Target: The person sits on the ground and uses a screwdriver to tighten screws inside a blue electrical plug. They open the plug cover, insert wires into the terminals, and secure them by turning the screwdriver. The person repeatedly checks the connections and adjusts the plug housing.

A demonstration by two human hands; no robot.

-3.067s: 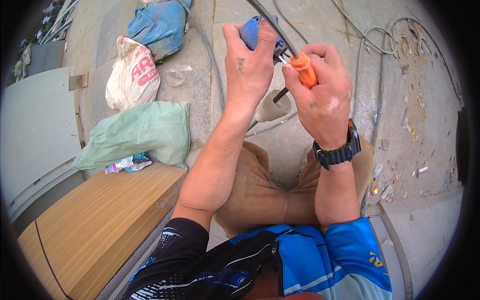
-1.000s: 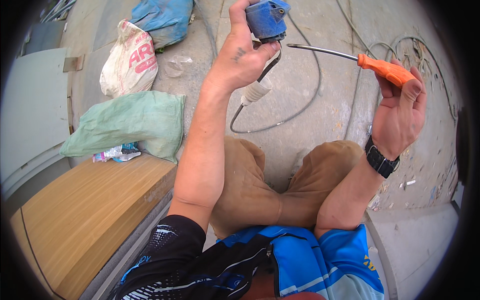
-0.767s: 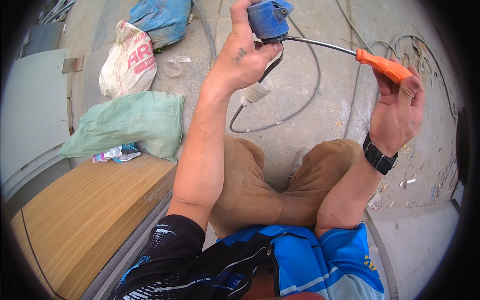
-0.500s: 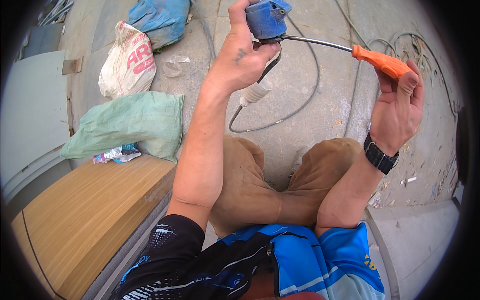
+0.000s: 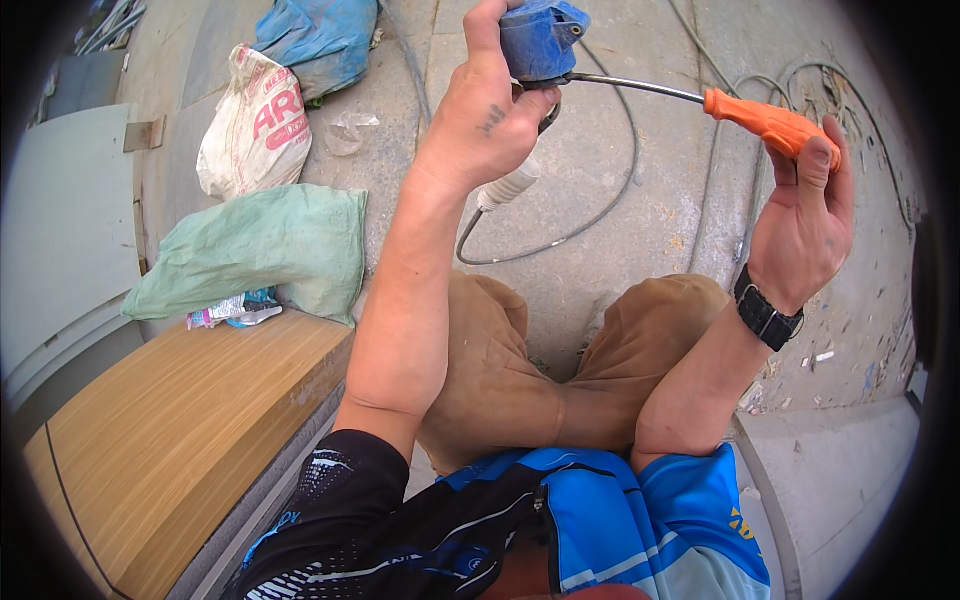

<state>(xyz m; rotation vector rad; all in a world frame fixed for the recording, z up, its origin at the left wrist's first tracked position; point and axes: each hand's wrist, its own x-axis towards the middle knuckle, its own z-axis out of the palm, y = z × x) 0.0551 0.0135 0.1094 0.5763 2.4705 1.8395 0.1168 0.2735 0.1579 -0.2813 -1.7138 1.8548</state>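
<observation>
My left hand [image 5: 480, 120] is raised at the top middle, gripping a blue plug-like electrical fitting [image 5: 538, 38] with a pale cable sleeve [image 5: 508, 186] and a grey cable [image 5: 590, 215] hanging from it. My right hand [image 5: 805, 225] at the upper right holds a screwdriver by its orange handle [image 5: 768, 122]. Its long metal shaft [image 5: 635, 86] runs left, and the tip meets the side of the blue fitting. A black watch [image 5: 765, 315] is on my right wrist.
A green sack [image 5: 255, 255], a white printed bag [image 5: 255, 125] and a blue sack [image 5: 320, 35] lie on the concrete floor at left. A wooden board [image 5: 170, 420] is at lower left. Coiled cables [image 5: 800, 85] lie at upper right. My knees in tan shorts [image 5: 560, 370] are below.
Three seconds ago both hands were close together on the fitting. My right hand has since moved out to the right, and over the last second the screwdriver tip came in against the blue fitting.
</observation>
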